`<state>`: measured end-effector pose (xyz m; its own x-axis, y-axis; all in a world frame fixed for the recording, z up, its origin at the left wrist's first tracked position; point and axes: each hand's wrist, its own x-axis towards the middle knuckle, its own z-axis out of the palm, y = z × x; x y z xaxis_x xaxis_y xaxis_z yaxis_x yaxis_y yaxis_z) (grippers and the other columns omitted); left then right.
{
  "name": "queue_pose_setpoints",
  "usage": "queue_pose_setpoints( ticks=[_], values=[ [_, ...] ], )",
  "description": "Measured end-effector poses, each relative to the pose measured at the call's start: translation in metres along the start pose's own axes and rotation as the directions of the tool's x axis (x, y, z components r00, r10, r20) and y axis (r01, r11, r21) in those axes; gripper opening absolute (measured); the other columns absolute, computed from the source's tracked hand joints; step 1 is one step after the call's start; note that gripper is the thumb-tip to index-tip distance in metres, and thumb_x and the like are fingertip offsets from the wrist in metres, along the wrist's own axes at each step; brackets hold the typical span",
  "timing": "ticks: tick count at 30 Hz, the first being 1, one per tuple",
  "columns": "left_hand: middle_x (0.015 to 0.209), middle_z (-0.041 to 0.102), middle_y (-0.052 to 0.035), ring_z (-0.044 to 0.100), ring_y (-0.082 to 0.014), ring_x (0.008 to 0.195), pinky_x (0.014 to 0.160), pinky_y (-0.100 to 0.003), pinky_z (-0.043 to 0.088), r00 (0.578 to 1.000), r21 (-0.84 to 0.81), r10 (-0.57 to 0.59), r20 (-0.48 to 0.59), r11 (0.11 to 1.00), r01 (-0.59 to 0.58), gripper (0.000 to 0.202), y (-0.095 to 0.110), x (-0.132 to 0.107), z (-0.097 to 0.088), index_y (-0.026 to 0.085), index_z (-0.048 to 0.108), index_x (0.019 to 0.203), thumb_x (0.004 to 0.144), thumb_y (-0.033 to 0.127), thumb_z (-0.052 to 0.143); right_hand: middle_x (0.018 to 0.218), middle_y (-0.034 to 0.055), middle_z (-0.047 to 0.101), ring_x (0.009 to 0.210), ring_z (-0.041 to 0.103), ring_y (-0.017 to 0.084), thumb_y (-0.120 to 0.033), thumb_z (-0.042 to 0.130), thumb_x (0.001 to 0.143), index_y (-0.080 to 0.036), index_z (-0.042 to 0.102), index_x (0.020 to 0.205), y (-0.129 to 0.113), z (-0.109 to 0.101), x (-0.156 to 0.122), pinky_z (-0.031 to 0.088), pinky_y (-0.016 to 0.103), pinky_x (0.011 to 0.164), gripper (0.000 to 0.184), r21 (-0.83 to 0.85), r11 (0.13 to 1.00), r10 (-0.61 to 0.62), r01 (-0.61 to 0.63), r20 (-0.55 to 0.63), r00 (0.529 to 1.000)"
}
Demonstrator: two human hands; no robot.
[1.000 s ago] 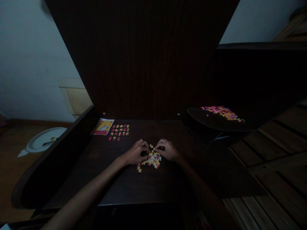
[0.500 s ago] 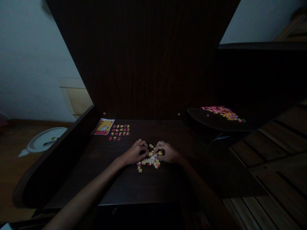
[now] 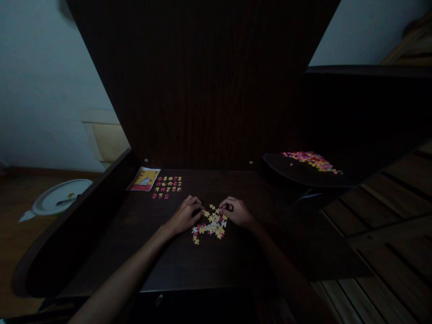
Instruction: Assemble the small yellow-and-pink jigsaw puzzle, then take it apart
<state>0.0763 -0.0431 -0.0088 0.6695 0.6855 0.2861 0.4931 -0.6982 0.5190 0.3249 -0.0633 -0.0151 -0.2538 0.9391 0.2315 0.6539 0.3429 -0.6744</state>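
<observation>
A loose pile of jigsaw puzzle pieces (image 3: 213,227), yellow, white and pink, lies on the dark desk between my hands. My left hand (image 3: 185,215) rests at the pile's left edge, its thumb and fingers curved and apart, the tips close to yellow pieces. At the upper right of the pile, my right hand (image 3: 238,211) has thumb and forefinger pinched on a small puzzle piece (image 3: 221,210), mostly hidden by the fingertips. Further back on the left, several pink and yellow pieces (image 3: 168,184) are laid out in rows beside a picture card (image 3: 145,179) showing a white animal on yellow and red.
A heap of bright pink and yellow bits (image 3: 312,161) sits on a rounded side shelf (image 3: 286,168) at right. Tall dark panels (image 3: 202,90) rise behind and left of the desktop (image 3: 182,270). A white oval lid-like object (image 3: 43,198) is on the floor at left.
My hands have drawn apart, the left moving left and the right shifting slightly right, so more of the pile shows between them. The camera view has shifted slightly.
</observation>
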Motion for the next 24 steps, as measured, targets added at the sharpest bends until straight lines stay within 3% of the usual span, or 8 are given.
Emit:
queue_pose_setpoints(
  ticks=[3,8,17,24],
  values=[
    [0.104,0.060,-0.0055,0.053,-0.0223,0.103,0.097,-0.041,0.044,1.000,-0.028,0.017,0.011,0.999,-0.016,0.019,0.008,-0.002,0.003,0.022,0.069,0.106,0.094,0.026,0.055,0.087,0.0038,0.063,0.079,0.059,0.017,-0.013,0.071,0.078,-0.019,0.073,0.089,-0.001,-0.001,-0.002,0.046,0.029,0.073,0.013,0.006,0.999,-0.033,0.033,-0.003,0.999],
    [0.108,0.059,-0.0051,0.052,-0.0230,0.106,0.097,-0.039,0.043,0.993,-0.099,0.072,0.095,0.993,-0.063,0.020,0.022,-0.005,0.005,0.024,0.072,0.107,0.088,0.025,0.065,0.090,0.0036,0.060,0.089,0.059,0.019,-0.016,0.073,0.076,-0.022,0.075,0.089,-0.011,-0.005,-0.008,0.047,0.032,0.082,0.014,0.042,0.982,-0.190,0.185,0.153,0.970],
    [0.107,0.061,-0.0040,0.052,-0.0229,0.105,0.097,-0.039,0.041,0.987,-0.095,0.081,0.138,0.993,-0.068,0.023,0.025,-0.008,0.003,0.023,0.070,0.106,0.084,0.026,0.072,0.093,0.0042,0.060,0.092,0.058,0.020,-0.022,0.077,0.076,-0.021,0.075,0.088,-0.014,-0.002,-0.011,0.047,0.034,0.084,0.012,0.058,0.980,-0.201,0.193,0.231,0.952],
    [0.110,0.060,-0.0041,0.052,-0.0247,0.107,0.100,-0.042,0.039,0.986,-0.076,0.075,0.148,0.995,-0.064,0.021,0.025,-0.011,-0.005,0.024,0.072,0.099,0.079,0.027,0.075,0.094,0.0049,0.061,0.093,0.058,0.020,-0.017,0.074,0.078,-0.021,0.076,0.090,-0.017,-0.001,-0.011,0.048,0.035,0.084,0.013,0.076,0.976,-0.215,0.203,0.256,0.942]
  ],
)
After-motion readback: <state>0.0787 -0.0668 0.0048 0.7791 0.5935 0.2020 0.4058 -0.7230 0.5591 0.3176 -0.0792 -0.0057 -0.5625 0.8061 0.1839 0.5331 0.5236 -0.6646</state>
